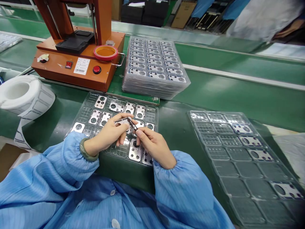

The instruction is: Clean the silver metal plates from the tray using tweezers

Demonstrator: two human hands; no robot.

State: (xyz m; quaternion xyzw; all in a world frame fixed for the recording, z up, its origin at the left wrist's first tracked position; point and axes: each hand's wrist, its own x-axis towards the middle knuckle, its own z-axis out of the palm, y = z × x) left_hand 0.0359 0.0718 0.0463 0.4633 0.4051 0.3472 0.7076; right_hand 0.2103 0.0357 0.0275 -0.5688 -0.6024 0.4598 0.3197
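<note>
My left hand [110, 131] grips a small silver metal plate [122, 121] between thumb and fingers, tilted above the near tray. Pinched in my right hand [152, 142] is a thin dark tool [133, 124], its upper end touching or very close to the plate's right edge; the exact contact is too small to tell. Beneath both hands lies a clear plastic tray [84, 114] with silver plates that have round holes, some compartments bare. A second clear tray [246, 170] on the right holds several similar plates in its right column.
An orange press machine [78, 68] with a red tape roll [105, 52] on it stands at the back left. Beside it is a tall stack of filled trays [154, 84]. A roll of white labels [23, 95] sits at the left edge.
</note>
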